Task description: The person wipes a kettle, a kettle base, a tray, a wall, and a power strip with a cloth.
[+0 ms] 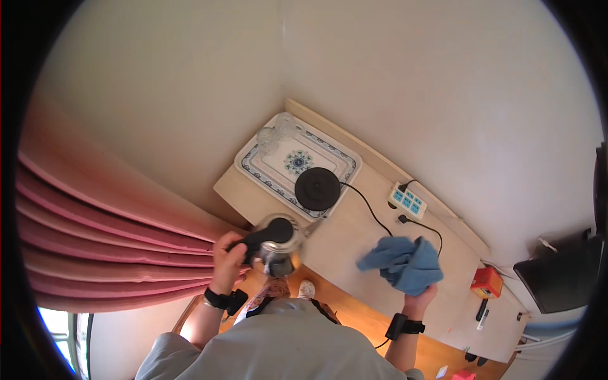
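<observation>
My left hand [229,258] is wrapped round the black handle of a shiny metal electric kettle [278,258], held in the air just off the table's near left edge. A blue cloth [405,263] hangs bunched in my right hand [423,299], over the table's near edge; the cloth covers most of those fingers. The round black kettle base [317,189] sits partly on the near right corner of a white patterned tray [250,172]. From the base a black cord runs right, passing behind the cloth.
Clear glasses [266,139] stand at the tray's far left. Against the table's back edge lies a power strip [407,201] with a plug in it. Farther right are a red box [486,282], remotes [483,313] and a dark screen [557,278]. Pink curtains [126,234] hang at left.
</observation>
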Motion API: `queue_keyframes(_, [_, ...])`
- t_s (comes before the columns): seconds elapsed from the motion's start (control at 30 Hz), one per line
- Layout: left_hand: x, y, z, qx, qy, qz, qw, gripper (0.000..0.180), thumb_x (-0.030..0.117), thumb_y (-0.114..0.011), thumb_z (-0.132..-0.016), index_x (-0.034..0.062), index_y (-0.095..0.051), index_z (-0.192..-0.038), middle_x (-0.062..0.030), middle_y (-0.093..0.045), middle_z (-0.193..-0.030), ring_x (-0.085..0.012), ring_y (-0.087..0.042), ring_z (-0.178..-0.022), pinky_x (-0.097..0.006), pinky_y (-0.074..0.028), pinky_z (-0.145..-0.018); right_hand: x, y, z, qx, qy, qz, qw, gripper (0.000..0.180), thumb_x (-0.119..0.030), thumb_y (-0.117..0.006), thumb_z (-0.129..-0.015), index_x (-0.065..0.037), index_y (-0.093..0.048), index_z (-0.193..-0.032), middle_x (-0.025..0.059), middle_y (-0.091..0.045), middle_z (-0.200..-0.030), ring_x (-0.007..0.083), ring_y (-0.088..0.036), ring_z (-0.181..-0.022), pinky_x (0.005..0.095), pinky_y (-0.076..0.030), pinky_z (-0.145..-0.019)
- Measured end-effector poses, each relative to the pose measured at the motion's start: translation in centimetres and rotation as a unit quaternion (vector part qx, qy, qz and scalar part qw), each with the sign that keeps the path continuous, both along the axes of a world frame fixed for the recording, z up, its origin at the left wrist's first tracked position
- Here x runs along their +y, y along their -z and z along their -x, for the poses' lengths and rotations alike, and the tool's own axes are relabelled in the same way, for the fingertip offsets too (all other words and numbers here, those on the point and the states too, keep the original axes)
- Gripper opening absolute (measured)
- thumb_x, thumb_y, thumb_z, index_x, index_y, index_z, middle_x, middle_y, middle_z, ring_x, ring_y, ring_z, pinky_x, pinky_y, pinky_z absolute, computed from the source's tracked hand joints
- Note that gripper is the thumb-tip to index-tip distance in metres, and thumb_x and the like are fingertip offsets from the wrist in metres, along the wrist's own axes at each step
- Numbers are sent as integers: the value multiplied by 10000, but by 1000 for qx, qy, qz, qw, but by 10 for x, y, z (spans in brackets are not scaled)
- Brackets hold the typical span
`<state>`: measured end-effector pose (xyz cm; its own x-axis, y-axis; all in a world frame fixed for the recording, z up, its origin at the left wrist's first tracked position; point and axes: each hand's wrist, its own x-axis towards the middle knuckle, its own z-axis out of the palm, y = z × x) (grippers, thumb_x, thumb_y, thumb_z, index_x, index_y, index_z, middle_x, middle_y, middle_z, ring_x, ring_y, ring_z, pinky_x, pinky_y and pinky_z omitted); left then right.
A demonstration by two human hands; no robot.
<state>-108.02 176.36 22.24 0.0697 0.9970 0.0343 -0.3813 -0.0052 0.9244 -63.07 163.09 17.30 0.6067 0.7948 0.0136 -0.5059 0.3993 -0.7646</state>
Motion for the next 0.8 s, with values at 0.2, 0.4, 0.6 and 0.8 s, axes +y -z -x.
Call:
queue_keyframes(0.2, [41,5,-73,126,212,-29,969,125,99,-669,-802,-6,-617,-847,2,-589,-773,-65,-555,-737,-235,-462,-641,-26,-68,-24,97,168,-72,978,469,-337,-369,-1000,-53,-507,-1348,118,-561,-1360,305,-532,-1261,470,-404,-1088])
queue_keyframes(0.4, [66,16,-133,53,355,1,933,139,90,-712,-834,-9,-629,-884,-1,-607,-802,-69,-566,-733,-240,-468,-631,-25,-148,9,167,287,-80,940,555,-385,-423,-979,-41,-453,-1414,141,-492,-1443,319,-457,-1332,498,-335,-1137])
queue_keyframes(0.6, [87,28,-158,128,372,-154,907,167,128,-719,-850,9,-629,-925,-28,-603,-782,-65,-520,-767,-252,-448,-688,-29,-156,19,172,323,-60,929,556,-386,-385,-983,-50,-454,-1421,126,-503,-1436,299,-458,-1329,467,-332,-1135])
queue_keyframes(0.8, [107,24,-151,210,383,-259,861,204,183,-713,-847,28,-627,-949,-61,-605,-797,-184,-574,-756,-312,-467,-721,-18,-171,20,136,342,-44,929,582,-417,-360,-990,-45,-434,-1432,129,-483,-1452,317,-454,-1330,488,-339,-1127])
